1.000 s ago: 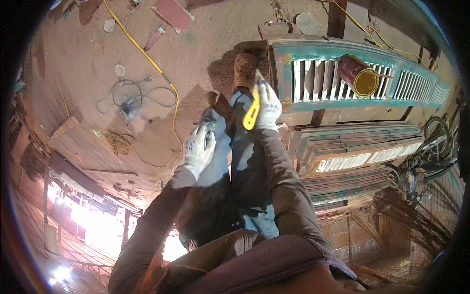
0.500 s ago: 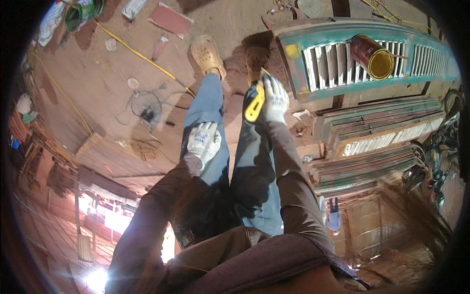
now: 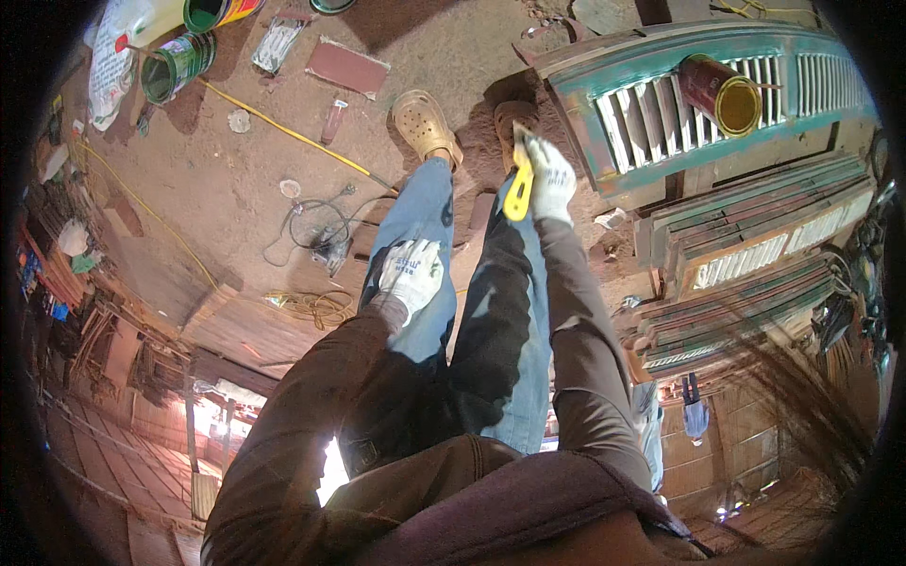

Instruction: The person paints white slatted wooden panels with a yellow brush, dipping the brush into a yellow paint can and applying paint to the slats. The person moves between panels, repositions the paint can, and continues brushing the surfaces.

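In a white work glove, my right hand (image 3: pixel 551 179) grips a scraper that looks like a putty knife (image 3: pixel 518 193), with a yellow handle. Its thin blade points away from me, above the brown clog on my right foot (image 3: pixel 514 121). My left hand (image 3: pixel 412 274), in a matching glove, lies on my left jean leg near the knee. Its fingers are stretched out and hold nothing. To the right, a green louvred shutter (image 3: pixel 604 168) carries a dark red can (image 3: pixel 708 90) with a yellow inside, tipped on its side or tilted.
More shutters (image 3: pixel 755 241) are stacked at the right. Cans (image 3: pixel 176 68), a white bag (image 3: pixel 118 80) and a red-brown flat piece (image 3: pixel 347 67) lie at the far left. A yellow cord (image 3: pixel 283 132) and a coiled cable (image 3: pixel 316 226) cross the dirt floor.
My view has shifted, so the scene sits farther right and more cans show at the far left. My right hand still grips the putty knife; my left hand stays on my leg.
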Demonstrator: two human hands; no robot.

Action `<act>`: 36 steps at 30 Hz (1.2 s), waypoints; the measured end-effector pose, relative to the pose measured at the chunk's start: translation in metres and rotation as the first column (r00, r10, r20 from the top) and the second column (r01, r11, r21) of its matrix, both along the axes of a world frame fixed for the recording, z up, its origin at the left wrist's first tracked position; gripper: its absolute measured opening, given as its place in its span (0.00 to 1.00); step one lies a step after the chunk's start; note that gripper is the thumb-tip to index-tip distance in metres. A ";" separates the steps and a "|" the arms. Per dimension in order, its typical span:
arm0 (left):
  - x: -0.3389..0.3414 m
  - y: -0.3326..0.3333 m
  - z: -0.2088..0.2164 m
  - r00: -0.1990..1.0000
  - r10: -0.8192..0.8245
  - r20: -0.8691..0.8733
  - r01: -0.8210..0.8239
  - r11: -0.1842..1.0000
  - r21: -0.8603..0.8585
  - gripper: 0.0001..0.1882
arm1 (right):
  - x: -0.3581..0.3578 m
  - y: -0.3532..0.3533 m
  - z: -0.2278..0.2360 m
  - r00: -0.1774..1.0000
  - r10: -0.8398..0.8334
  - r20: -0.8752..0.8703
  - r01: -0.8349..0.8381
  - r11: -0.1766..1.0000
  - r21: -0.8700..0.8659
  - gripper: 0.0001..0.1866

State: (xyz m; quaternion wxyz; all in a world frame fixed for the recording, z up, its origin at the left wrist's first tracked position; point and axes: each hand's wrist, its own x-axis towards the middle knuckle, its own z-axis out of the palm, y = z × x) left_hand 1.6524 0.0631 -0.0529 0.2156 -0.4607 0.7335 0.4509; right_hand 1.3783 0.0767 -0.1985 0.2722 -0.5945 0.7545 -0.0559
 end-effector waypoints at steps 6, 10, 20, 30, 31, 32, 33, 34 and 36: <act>-0.001 -0.023 0.005 0.988 -0.121 0.095 0.115 0.992 0.058 0.14 | -0.014 -0.008 0.012 0.888 -0.408 -0.214 0.356 0.902 -0.244 0.18; -0.003 -0.047 0.002 0.984 -0.153 0.094 0.148 0.987 0.055 0.14 | -0.008 -0.036 -0.012 0.824 -0.547 -0.148 0.544 0.837 -0.062 0.19; -0.059 -0.155 -0.029 0.967 -0.174 0.185 0.196 0.975 -0.108 0.19 | 0.022 -0.088 0.045 0.752 -0.658 0.045 0.649 0.726 -0.227 0.20; -0.400 -0.231 -0.060 0.952 0.045 -0.302 -0.048 0.999 -0.001 0.39 | -0.062 -0.013 0.074 0.189 -0.966 0.175 0.981 0.177 -0.079 0.14; -0.436 -0.227 -0.059 0.958 0.051 -0.283 -0.027 0.996 0.085 0.40 | -0.050 0.022 0.042 0.078 -0.980 0.183 0.996 0.084 0.022 0.16; -0.458 -0.230 -0.063 0.966 0.093 -0.242 -0.058 0.987 0.147 0.41 | -0.050 0.030 0.037 0.006 -0.980 0.197 0.995 0.026 0.098 0.17; -0.467 -0.231 -0.078 0.977 0.073 -0.202 -0.055 0.994 0.096 0.39 | -0.053 0.030 0.039 0.009 -0.988 0.152 0.991 0.028 0.127 0.18; -0.473 -0.235 -0.085 0.987 0.045 -0.156 -0.028 0.994 0.106 0.38 | -0.063 0.020 0.045 -0.041 -0.992 0.122 0.988 -0.021 0.156 0.19; -0.480 -0.236 -0.099 0.994 -0.076 -0.075 0.086 0.987 0.136 0.35 | -0.090 -0.026 0.077 -0.232 -0.970 0.076 0.957 -0.214 0.196 0.21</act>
